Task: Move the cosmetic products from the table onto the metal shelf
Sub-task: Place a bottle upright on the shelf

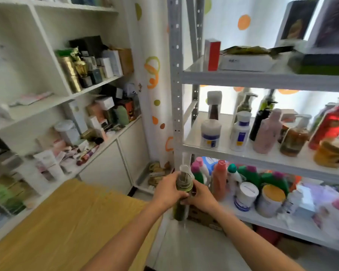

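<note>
White cabinet (47, 106) far left, crammed with boxes. Wooden table (67, 222) lower left. Left hand (167, 189) wrapped around the green pump bottle (181, 194), right hand (201, 194) gripping its other side. Bottle is upright, held in the air just past the table edge, near the front left post of the metal shelf (262, 79). Shelf tiers carry bottles and jars.

Bright, even daylight glowing through the pale dotted curtain (225, 26) behind the grey metal shelf (262, 79), backlighting the bottles; soft motion blur throughout, wide-angle bending of uprights at the edges, hardly any shadows.
</note>
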